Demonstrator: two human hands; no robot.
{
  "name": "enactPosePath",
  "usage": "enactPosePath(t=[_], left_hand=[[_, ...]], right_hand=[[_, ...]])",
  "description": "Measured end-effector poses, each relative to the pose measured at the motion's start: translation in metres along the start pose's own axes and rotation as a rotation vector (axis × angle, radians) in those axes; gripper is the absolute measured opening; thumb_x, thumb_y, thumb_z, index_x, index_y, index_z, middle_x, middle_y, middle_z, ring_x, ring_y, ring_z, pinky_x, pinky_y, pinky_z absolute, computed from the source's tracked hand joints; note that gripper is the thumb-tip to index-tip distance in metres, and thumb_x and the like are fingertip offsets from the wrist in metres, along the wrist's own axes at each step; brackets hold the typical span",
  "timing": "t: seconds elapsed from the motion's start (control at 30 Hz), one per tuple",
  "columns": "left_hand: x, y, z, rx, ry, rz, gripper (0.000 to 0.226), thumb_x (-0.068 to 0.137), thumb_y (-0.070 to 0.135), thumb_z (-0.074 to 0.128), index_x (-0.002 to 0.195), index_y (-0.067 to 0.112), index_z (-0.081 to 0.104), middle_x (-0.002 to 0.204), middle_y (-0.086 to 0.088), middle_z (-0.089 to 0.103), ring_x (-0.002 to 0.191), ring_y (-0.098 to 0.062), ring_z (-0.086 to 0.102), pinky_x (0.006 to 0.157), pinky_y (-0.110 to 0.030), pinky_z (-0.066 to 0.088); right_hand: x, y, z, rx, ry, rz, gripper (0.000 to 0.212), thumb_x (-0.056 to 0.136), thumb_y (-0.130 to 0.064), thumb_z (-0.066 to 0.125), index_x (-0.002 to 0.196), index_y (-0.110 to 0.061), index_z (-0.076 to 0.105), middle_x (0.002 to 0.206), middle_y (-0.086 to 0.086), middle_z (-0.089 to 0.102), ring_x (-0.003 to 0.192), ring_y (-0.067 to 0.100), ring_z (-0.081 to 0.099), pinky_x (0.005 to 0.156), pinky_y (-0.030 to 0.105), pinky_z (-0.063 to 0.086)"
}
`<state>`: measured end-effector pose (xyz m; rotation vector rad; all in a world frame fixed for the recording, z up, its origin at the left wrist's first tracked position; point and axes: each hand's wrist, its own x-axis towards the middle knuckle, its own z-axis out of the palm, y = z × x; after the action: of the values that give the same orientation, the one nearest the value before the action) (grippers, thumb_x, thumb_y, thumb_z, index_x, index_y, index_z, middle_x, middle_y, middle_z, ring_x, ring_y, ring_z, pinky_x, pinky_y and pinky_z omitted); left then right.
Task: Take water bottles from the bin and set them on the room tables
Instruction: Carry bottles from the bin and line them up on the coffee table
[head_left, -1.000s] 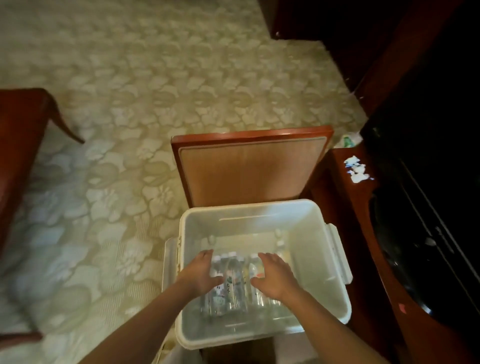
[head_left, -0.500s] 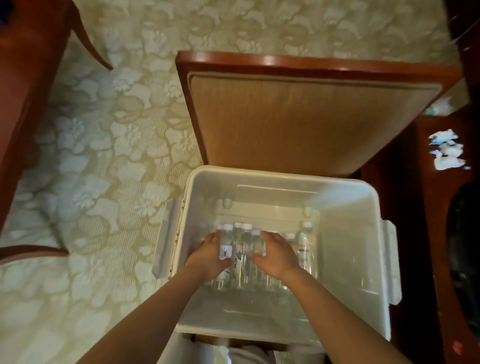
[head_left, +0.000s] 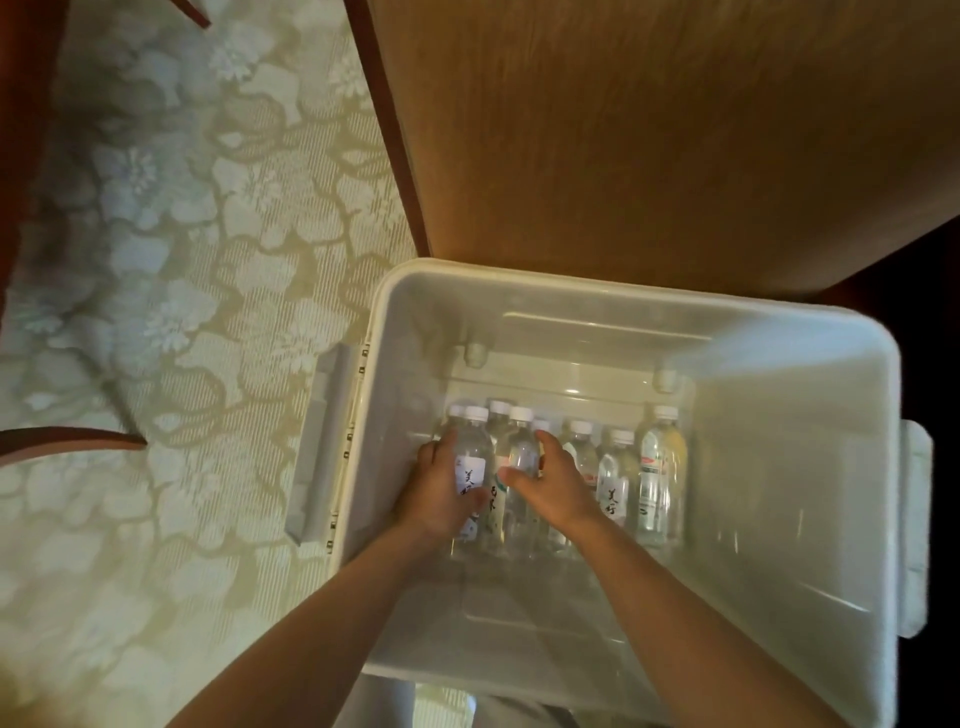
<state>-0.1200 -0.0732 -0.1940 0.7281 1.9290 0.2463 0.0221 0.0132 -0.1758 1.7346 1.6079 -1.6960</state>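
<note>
A pale green-and-beige floral carpet fills the left of the head view, with dark red wooden furniture along its left edge. At the top right lies a large tan wooden panel with a reddish-brown border, its near edge just behind the bin. Below it sits the white translucent rectangular plastic bin, open at the top, with a pale hinged latch handle on its left side. 2 bare forearms reach into the bin from the bottom of the view. The clear plastic water bottles with white caps are packed side by side in 1 row on the left half of the bin's floor, and at least 7 caps show. The left hand has its fingers and thumb curled round the leftmost white-labelled bottle. The right hand is wrapped round a neighbouring clear bottle, thumb on its left side. Both held bottles are down among the row, inside the bin.
</note>
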Motion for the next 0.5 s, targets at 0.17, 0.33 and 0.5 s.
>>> enactPosePath(t=[0.17, 0.33, 0.5], left_hand=[[0.007, -0.004, 0.007, -0.011, 0.047, -0.027, 0.096, 0.077, 0.02, 0.08, 0.153, 0.031, 0.023, 0.139, -0.01, 0.042, 0.126, -0.026, 0.046, 0.098, -0.029, 0.043], [0.006, 0.002, 0.005, -0.047, 0.053, -0.055, 0.095, 0.073, 0.019, 0.082, 0.15, 0.032, 0.028, 0.129, -0.009, 0.048, 0.113, -0.026, 0.056, 0.093, -0.038, 0.053], [0.01, -0.001, 0.007, -0.106, 0.039, -0.09, 0.081, 0.053, 0.028, 0.079, 0.129, 0.022, 0.053, 0.104, -0.007, 0.067, 0.089, -0.026, 0.069, 0.072, -0.042, 0.06]], right_hand=[[0.011, 0.004, 0.01, 0.035, 0.067, -0.002, 0.079, 0.084, -0.038, 0.077, 0.147, -0.014, 0.037, 0.139, 0.01, 0.049, 0.124, 0.027, 0.054, 0.103, 0.039, 0.045], [0.02, 0.009, 0.014, 0.031, 0.092, 0.008, 0.077, 0.078, -0.036, 0.081, 0.141, -0.017, 0.042, 0.128, 0.009, 0.055, 0.11, 0.027, 0.061, 0.094, 0.04, 0.051], [0.022, 0.015, 0.006, 0.142, 0.032, -0.007, 0.069, 0.081, -0.021, 0.08, 0.139, -0.015, 0.044, 0.111, 0.002, 0.064, 0.084, 0.007, 0.061, 0.069, 0.019, 0.047]])
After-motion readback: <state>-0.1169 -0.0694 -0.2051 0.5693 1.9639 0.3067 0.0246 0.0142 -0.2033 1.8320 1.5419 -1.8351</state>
